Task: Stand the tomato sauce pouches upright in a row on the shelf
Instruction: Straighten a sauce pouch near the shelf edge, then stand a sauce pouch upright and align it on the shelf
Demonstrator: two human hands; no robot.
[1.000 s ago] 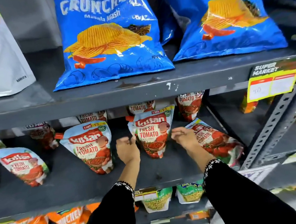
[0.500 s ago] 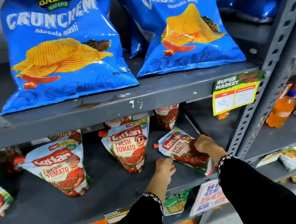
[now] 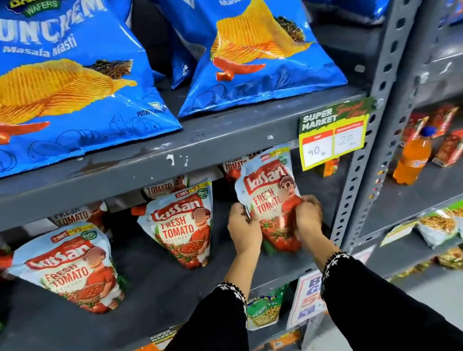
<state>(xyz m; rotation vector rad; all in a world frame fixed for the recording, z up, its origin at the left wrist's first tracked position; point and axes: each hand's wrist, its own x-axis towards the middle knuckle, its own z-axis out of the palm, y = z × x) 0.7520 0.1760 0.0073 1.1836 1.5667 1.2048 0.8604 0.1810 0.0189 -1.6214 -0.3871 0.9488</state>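
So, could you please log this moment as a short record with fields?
held item: tomato sauce pouch, upright, near the grey post
left hand: grips the pouch's left edge
right hand: grips its right edge
standing pouches: middle pouch, left pouch
shelf above: two blue chip bags
price tag: reads 40 and 20

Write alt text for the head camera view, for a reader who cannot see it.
Both hands, left hand and right hand, grip a tomato sauce pouch upright at the right end of a grey metal shelf. Two more pouches stand to its left. Blue crisp bags sit on the shelf above, beside a yellow price tag.
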